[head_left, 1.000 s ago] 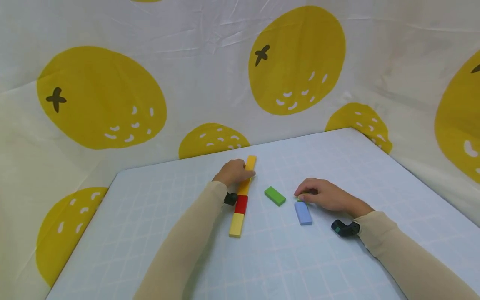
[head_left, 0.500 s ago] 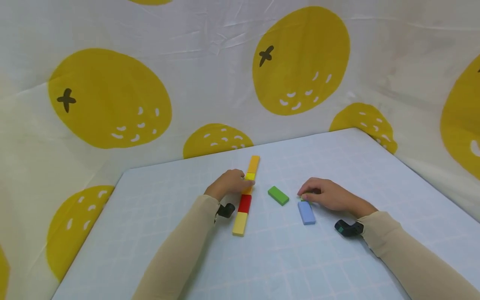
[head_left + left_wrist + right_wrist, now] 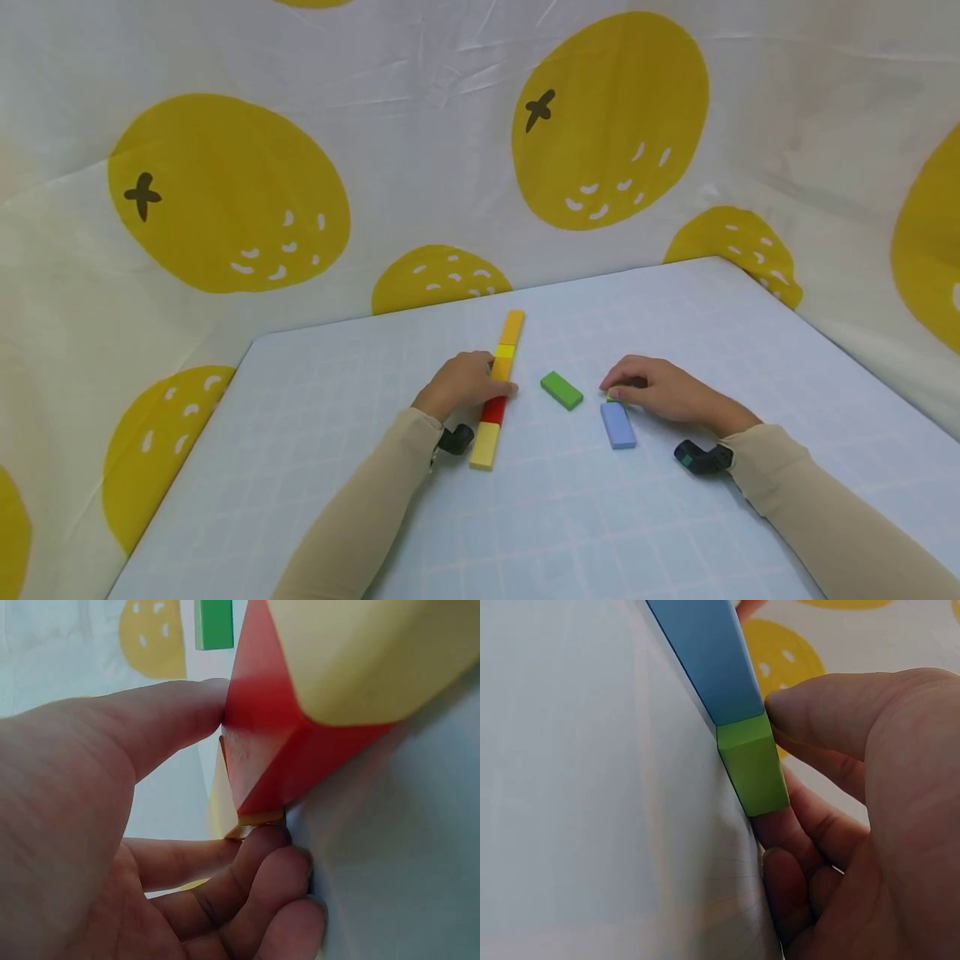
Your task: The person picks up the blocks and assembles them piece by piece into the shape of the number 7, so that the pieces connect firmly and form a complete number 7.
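Toy blocks form a straight row: an orange block (image 3: 512, 327), a small yellow one (image 3: 505, 352), another orange one (image 3: 501, 369), a red block (image 3: 492, 410) and a pale yellow one (image 3: 484, 447). My left hand (image 3: 467, 384) spans this row at the red block, thumb on the right side, curled fingers on the left; in the left wrist view the thumb tip meets the red block's edge. My right hand (image 3: 663, 390) pinches a small light green block (image 3: 756, 769). That block sits end to end against a blue block (image 3: 618, 426), its far part hidden by fingers.
A darker green block (image 3: 561, 391) lies at a slant between the row and the right hand. The table (image 3: 570, 517) has a pale blue checked cover. A white curtain (image 3: 435, 167) with yellow fruit prints hangs behind and along the sides.
My left hand has slid down along the row toward me, from the orange and yellow blocks to the red one. The right hand stays at the light green and blue blocks.
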Tool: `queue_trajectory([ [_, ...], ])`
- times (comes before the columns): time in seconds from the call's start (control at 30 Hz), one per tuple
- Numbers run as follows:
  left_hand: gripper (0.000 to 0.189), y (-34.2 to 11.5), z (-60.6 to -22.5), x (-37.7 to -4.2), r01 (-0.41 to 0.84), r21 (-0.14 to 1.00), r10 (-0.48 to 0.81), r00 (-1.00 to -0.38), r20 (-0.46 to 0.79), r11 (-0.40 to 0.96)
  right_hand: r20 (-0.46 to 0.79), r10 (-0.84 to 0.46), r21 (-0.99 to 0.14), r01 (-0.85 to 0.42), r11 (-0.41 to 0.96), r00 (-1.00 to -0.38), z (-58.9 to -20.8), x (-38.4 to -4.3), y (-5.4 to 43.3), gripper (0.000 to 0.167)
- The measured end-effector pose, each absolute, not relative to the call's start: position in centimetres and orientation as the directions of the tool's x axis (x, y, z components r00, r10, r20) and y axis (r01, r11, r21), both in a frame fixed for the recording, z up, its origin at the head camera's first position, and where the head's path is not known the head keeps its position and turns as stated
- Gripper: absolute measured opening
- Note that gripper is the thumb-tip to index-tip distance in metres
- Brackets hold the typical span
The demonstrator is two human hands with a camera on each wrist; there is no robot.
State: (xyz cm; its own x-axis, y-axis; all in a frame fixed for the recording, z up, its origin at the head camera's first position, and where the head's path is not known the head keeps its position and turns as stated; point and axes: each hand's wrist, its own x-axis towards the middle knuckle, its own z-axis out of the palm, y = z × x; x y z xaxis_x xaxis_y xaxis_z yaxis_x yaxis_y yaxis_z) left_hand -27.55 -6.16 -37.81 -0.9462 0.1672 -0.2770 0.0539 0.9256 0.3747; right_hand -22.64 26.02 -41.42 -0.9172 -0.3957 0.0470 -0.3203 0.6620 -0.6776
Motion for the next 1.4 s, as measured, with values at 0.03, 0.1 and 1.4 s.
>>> queue_trajectory([
  [0.03,0.068,-6.1,-37.8,-27.5,0.053,0.376,0.166,-0.947,-0.275,0.925,0.047,-0.395,-0.679,-0.32,0.661,-0.917,-41.4,-22.6,26.0,0.013],
  [0.1,0.069,-6.1,-37.9,-27.4,0.053,0.377,0.165,-0.948,-0.273,0.925,0.05,-0.397,-0.677,-0.323,0.661,-0.917,-41.3,-22.6,26.0,0.013],
  [1.4,0.064,-7.0,-39.1,-27.7,0.054,0.427,0.172,-0.954,-0.244,0.903,0.069,-0.4,-0.661,-0.343,0.668,-0.914,-41.1,-22.5,25.8,0.013],
])
